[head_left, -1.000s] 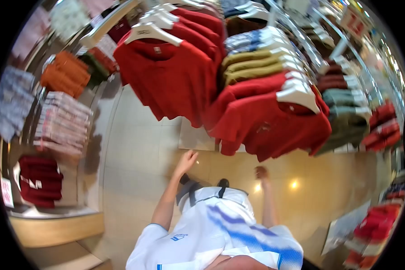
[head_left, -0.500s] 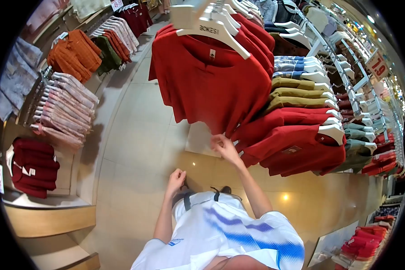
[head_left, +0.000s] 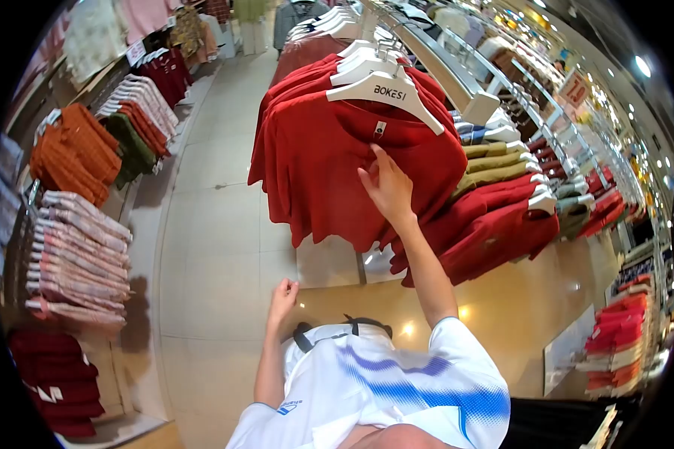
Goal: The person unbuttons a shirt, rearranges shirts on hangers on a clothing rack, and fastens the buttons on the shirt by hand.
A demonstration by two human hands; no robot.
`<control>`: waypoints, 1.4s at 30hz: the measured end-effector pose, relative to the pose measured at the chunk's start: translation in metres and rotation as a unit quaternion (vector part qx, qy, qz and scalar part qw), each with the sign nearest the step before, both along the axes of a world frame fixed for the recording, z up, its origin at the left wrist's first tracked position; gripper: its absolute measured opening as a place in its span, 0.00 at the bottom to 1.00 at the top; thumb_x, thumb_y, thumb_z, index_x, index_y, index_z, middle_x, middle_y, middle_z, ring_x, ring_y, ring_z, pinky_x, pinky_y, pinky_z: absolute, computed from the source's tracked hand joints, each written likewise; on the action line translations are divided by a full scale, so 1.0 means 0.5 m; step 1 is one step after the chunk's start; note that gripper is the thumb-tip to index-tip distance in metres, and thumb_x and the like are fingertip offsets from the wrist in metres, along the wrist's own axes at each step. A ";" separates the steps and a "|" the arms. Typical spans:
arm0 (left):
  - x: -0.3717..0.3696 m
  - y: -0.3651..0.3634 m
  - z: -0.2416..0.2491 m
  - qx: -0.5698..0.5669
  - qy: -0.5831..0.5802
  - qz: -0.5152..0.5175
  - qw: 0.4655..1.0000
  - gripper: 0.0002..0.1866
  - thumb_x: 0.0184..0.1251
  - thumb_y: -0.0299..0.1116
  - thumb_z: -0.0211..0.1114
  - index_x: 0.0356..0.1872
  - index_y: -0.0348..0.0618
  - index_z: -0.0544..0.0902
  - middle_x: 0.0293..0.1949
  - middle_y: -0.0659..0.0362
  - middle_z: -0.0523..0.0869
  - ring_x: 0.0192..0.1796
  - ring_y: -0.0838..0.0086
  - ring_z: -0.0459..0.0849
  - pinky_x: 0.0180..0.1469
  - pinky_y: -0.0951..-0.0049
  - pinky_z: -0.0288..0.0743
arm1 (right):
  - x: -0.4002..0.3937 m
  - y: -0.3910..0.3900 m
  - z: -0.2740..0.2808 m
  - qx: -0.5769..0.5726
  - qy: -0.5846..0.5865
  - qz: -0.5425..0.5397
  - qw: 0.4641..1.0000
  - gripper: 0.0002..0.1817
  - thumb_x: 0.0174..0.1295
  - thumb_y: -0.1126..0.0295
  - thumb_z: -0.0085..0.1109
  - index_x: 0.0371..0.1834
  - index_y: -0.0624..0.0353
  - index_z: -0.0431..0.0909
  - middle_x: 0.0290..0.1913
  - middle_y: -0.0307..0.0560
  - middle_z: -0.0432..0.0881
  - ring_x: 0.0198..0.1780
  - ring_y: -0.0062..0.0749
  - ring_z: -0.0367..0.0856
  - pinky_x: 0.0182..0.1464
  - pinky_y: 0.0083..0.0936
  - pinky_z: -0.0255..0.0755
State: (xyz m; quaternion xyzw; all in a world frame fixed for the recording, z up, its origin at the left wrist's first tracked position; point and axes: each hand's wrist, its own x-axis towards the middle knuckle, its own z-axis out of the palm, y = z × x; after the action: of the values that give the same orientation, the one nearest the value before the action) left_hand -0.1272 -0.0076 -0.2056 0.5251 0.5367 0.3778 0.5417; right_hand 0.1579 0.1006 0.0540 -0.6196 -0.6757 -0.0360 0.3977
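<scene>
Red tops (head_left: 314, 172) hang in front of me on white hangers, the front hanger (head_left: 389, 93) marked BOKESI. My right hand (head_left: 389, 183) is raised at the front top's neckline, just below its small neck label (head_left: 380, 129). The index finger and thumb of that hand are apart, and nothing shows between them; whether the fingertips touch the cloth is hard to tell. Low over the floor, left of the red tops, my left hand (head_left: 283, 298) hangs with its fingers curled together, and no object shows in it.
A metal rail with a pale end block (head_left: 481, 108) juts out above the tops. To the right hang olive tops (head_left: 494, 166) and more red ones (head_left: 494, 224). Along the left wall are pink patterned garments (head_left: 79, 258), an orange shirt (head_left: 76, 153) and dark red garments (head_left: 56, 382).
My right hand has risen from the lower hem of the front red top to its neckline. The view has shifted, showing the rail's end block further right. My left hand stays low.
</scene>
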 end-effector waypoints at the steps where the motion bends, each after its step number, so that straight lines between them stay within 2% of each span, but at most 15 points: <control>1: -0.011 0.005 0.011 -0.004 0.004 -0.019 1.000 0.16 0.73 0.40 0.61 0.28 0.41 0.71 0.21 0.65 0.74 0.19 0.84 0.70 0.20 0.79 0.64 | 0.000 0.006 -0.003 -0.003 0.005 -0.014 1.000 0.26 0.60 0.62 0.64 0.62 0.53 0.70 0.40 0.44 0.80 0.35 0.48 0.82 0.37 0.41 0.77; 4: -0.047 0.034 0.037 0.002 0.017 -0.051 0.999 0.16 0.73 0.39 0.61 0.29 0.40 0.72 0.19 0.64 0.74 0.18 0.83 0.70 0.20 0.77 0.64 | 0.009 0.025 -0.004 -0.001 -0.047 -0.056 0.997 0.14 0.62 0.59 0.61 0.48 0.49 0.75 0.36 0.44 0.82 0.36 0.48 0.83 0.35 0.44 0.75; 9: -0.080 0.073 0.019 0.001 -0.007 -0.050 0.999 0.15 0.73 0.37 0.60 0.29 0.38 0.73 0.19 0.63 0.75 0.18 0.82 0.71 0.20 0.75 0.65 | 0.002 -0.004 0.032 -0.017 -0.050 -0.051 0.997 0.10 0.61 0.62 0.62 0.42 0.50 0.79 0.35 0.42 0.82 0.33 0.45 0.83 0.34 0.42 0.75; 13: -0.068 0.094 0.017 -0.005 -0.002 -0.072 0.997 0.14 0.72 0.36 0.61 0.28 0.38 0.73 0.19 0.63 0.76 0.18 0.82 0.72 0.20 0.75 0.65 | 0.027 -0.037 0.132 0.259 -0.098 -0.112 0.954 0.17 0.56 0.64 0.69 0.47 0.54 0.79 0.39 0.44 0.81 0.41 0.43 0.81 0.43 0.39 0.74; 15: -0.058 0.099 0.014 -0.005 -0.008 -0.087 0.996 0.14 0.72 0.36 0.61 0.28 0.38 0.73 0.19 0.63 0.76 0.18 0.82 0.72 0.20 0.75 0.65 | 0.059 -0.041 0.185 0.285 -0.171 -0.186 0.925 0.24 0.55 0.61 0.71 0.52 0.55 0.75 0.43 0.45 0.80 0.47 0.45 0.79 0.54 0.42 0.68; 17: -0.049 0.118 0.014 -0.013 -0.019 -0.106 0.994 0.14 0.72 0.36 0.61 0.29 0.38 0.73 0.19 0.62 0.76 0.17 0.81 0.72 0.20 0.75 0.65 | 0.114 -0.028 0.187 0.135 -0.144 -0.161 0.967 0.24 0.55 0.58 0.70 0.53 0.55 0.75 0.46 0.45 0.80 0.49 0.45 0.79 0.53 0.41 0.69; 21: -0.028 0.145 0.013 -0.015 -0.030 -0.129 0.991 0.13 0.71 0.35 0.61 0.29 0.37 0.74 0.19 0.61 0.76 0.17 0.80 0.72 0.20 0.74 0.66 | 0.173 0.007 0.170 0.022 -0.078 -0.140 0.987 0.16 0.62 0.56 0.64 0.42 0.58 0.78 0.32 0.56 0.81 0.36 0.54 0.82 0.36 0.40 0.72; 22: -0.028 0.153 0.011 -0.007 -0.028 -0.135 0.990 0.13 0.71 0.35 0.61 0.30 0.36 0.74 0.19 0.61 0.76 0.17 0.80 0.73 0.20 0.74 0.66 | 0.175 0.016 0.166 0.071 -0.082 -0.141 0.984 0.15 0.64 0.55 0.63 0.37 0.57 0.78 0.25 0.57 0.79 0.31 0.55 0.81 0.31 0.42 0.69; 27: -0.027 0.174 0.012 -0.003 -0.042 -0.139 0.989 0.12 0.70 0.34 0.62 0.31 0.35 0.75 0.18 0.60 0.77 0.18 0.79 0.74 0.20 0.73 0.67 | 0.172 -0.015 0.206 0.099 -0.093 -0.174 0.975 0.19 0.65 0.52 0.61 0.33 0.57 0.76 0.23 0.57 0.76 0.29 0.55 0.78 0.29 0.41 0.66; 31: -0.024 0.162 0.049 0.023 -0.040 -0.143 0.989 0.13 0.70 0.35 0.62 0.30 0.35 0.75 0.18 0.60 0.77 0.18 0.78 0.73 0.21 0.73 0.67 | 0.207 -0.097 0.195 0.085 -0.085 -0.221 0.968 0.16 0.67 0.60 0.61 0.30 0.63 0.73 0.21 0.57 0.71 0.23 0.49 0.69 0.27 0.33 0.66; 33: -0.013 0.155 0.054 0.032 -0.052 -0.138 0.988 0.13 0.69 0.35 0.63 0.30 0.35 0.74 0.17 0.60 0.77 0.18 0.78 0.72 0.22 0.74 0.67 | 0.209 -0.160 0.167 0.040 -0.102 -0.236 0.966 0.14 0.63 0.60 0.65 0.33 0.60 0.76 0.28 0.61 0.78 0.32 0.58 0.80 0.31 0.40 0.70; 36: 0.000 0.146 0.049 0.036 -0.046 -0.149 0.987 0.13 0.67 0.34 0.66 0.32 0.35 0.73 0.19 0.60 0.77 0.21 0.80 0.72 0.24 0.75 0.67 | 0.182 -0.254 0.087 0.027 -0.052 -0.225 0.973 0.11 0.61 0.67 0.66 0.31 0.61 0.75 0.25 0.60 0.76 0.29 0.57 0.78 0.30 0.37 0.70; 39: 0.003 0.149 0.080 0.035 -0.091 -0.140 0.985 0.19 0.58 0.34 0.73 0.41 0.35 0.72 0.35 0.55 0.81 0.34 0.75 0.76 0.35 0.72 0.72 | 0.127 -0.342 0.036 0.002 -0.012 -0.229 0.973 0.08 0.57 0.73 0.67 0.30 0.61 0.76 0.24 0.57 0.76 0.25 0.49 0.78 0.29 0.32 0.69; 41: 0.003 0.162 0.103 0.203 0.031 -0.081 0.975 0.34 0.49 0.32 0.77 0.55 0.36 0.67 0.55 0.49 0.74 0.52 0.64 0.75 0.52 0.68 0.70 | 0.102 -0.381 0.015 0.002 0.000 -0.222 0.975 0.07 0.53 0.77 0.67 0.30 0.61 0.76 0.23 0.54 0.77 0.25 0.44 0.78 0.29 0.30 0.69; 42: 0.002 0.172 0.117 0.201 0.035 -0.088 0.975 0.34 0.49 0.32 0.77 0.55 0.36 0.67 0.55 0.49 0.74 0.52 0.64 0.75 0.52 0.68 0.70 | 0.093 -0.395 0.010 -0.006 -0.011 -0.225 0.974 0.08 0.50 0.78 0.68 0.29 0.62 0.76 0.23 0.53 0.77 0.24 0.44 0.79 0.28 0.30 0.69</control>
State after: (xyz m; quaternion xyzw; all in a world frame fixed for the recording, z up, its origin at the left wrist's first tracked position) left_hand -0.1261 0.0782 -0.1473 0.6813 0.4200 0.4106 0.4369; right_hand 0.2041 -0.0970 0.0588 -0.7578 -0.5236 -0.1274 0.3679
